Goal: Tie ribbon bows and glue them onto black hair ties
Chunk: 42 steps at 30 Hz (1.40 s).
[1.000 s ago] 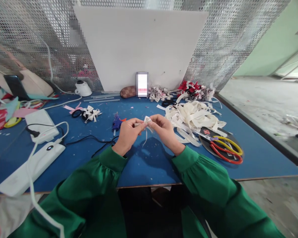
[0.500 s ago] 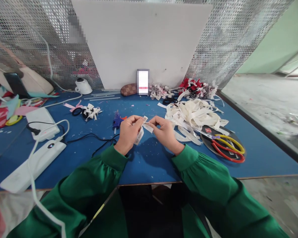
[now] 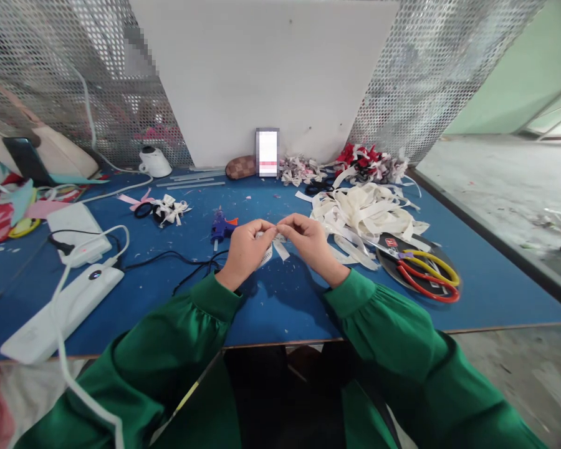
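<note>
My left hand and my right hand meet fingertip to fingertip above the blue table. Both are closed in a pinch on a white ribbon, whose tail hangs down between them. A printed end of ribbon shows under my left fingers; most of the rest is covered by the hands. Just left of my left hand lies a blue glue gun with an orange trigger. To the right of my right hand spreads a heap of loose cream ribbons.
Scissors with red and yellow handles rest on a black disc at right. A phone stands against the white board beside a checked pouch. At left are a white power strip, cables, and a small pile of white bows.
My fingertips have come together over the ribbon, and its printed end has swung lower, mostly behind my left hand. The ribbon's short tail now hangs between the hands.
</note>
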Tool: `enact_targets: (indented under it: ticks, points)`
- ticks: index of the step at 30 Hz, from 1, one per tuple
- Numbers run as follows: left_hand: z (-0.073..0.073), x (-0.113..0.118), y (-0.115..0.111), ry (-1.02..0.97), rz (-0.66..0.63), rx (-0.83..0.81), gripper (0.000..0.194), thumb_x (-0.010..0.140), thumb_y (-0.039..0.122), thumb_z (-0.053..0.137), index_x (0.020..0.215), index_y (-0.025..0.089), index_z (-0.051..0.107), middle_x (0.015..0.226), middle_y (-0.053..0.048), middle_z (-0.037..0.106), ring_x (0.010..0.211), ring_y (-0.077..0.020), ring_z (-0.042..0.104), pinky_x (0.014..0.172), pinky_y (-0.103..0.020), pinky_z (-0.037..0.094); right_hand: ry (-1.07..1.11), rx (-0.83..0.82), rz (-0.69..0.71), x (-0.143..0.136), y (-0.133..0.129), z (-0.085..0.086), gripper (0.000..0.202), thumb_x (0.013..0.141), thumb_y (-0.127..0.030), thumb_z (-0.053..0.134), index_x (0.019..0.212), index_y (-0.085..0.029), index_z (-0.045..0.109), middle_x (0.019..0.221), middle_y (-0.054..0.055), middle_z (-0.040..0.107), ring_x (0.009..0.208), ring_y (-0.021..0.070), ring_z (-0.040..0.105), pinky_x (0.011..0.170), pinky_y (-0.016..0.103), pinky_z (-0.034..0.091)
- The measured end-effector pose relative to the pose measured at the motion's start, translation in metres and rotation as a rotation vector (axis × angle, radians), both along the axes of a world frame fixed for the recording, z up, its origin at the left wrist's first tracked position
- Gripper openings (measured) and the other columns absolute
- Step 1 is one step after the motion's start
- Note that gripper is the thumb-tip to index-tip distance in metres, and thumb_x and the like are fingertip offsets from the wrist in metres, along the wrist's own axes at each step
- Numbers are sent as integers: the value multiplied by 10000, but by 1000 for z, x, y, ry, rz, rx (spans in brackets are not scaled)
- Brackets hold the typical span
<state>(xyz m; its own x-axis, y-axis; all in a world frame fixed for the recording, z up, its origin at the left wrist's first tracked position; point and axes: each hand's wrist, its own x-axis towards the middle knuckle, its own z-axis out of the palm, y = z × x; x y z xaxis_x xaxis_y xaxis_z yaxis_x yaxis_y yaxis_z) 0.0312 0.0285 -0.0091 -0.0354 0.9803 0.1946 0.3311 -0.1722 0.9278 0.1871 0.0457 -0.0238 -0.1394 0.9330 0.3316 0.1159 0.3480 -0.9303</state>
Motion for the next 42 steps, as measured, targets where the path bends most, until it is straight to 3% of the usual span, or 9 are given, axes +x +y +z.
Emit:
enact_targets:
  ticks: [8, 13, 18, 22, 26, 32, 35, 42]
  points:
    - [-3, 3, 1, -354, -165, -336, 402, 633, 501, 837, 716, 148, 663, 507, 50, 461, 438, -56, 326, 434, -226, 212, -65, 69, -123, -1, -2, 1, 214, 876, -333, 582, 707, -202, 573, 633, -25, 531, 608, 125, 444, 591, 278, 348]
    - [-2, 3, -2, -277, -176, -314, 413, 591, 455, 872, 631, 154, 592, 461, 71, 390, 429, -46, 289, 439, -223, 181, -203, 155, -163, -5, -5, -4, 221, 903, -284, 513, 694, -215, 492, 654, -17, 538, 621, 132, 471, 609, 285, 342]
    - [-4, 4, -1, -229, -187, -320, 393, 582, 441, 871, 635, 152, 611, 446, 76, 379, 419, -46, 284, 441, -225, 166, -209, 136, -166, -7, -2, -10, 229, 891, -283, 518, 675, -222, 476, 622, -26, 521, 596, 133, 457, 607, 290, 344]
    - [-5, 3, 1, -306, -155, -267, 354, 624, 427, 853, 762, 135, 710, 535, 43, 494, 485, -62, 362, 476, -219, 253, -106, 86, -193, -2, 4, -9, 218, 904, -324, 531, 713, -220, 515, 612, -36, 511, 581, 130, 453, 583, 287, 351]
    - [-6, 1, 3, -386, -132, -283, 333, 654, 434, 832, 715, 135, 699, 612, 9, 573, 529, -73, 426, 520, -226, 317, -58, 95, -241, 4, 8, -7, 213, 922, -334, 536, 746, -216, 555, 622, -34, 512, 591, 132, 464, 582, 288, 364]
    - [-8, 0, 2, -216, -109, -219, 326, 667, 418, 810, 599, 143, 649, 557, 13, 560, 521, -80, 411, 513, -231, 314, -146, 211, -110, 4, 4, -1, 100, 851, -296, 667, 888, -213, 708, 864, 26, 647, 800, 160, 585, 733, 299, 456]
    - [-7, 1, 0, -123, -114, -202, 322, 680, 417, 790, 581, 140, 659, 559, -2, 585, 536, -93, 444, 527, -237, 344, -212, 187, -26, 2, 2, 0, 102, 847, -264, 653, 773, -206, 690, 789, 17, 633, 737, 149, 566, 666, 286, 425]
    - [-10, 5, -2, -126, -125, -164, 345, 681, 448, 792, 594, 147, 649, 569, 5, 579, 554, -103, 465, 542, -238, 362, -85, -22, -116, -3, 2, -3, 169, 841, -301, 584, 704, -204, 592, 605, -33, 536, 593, 124, 450, 580, 274, 354]
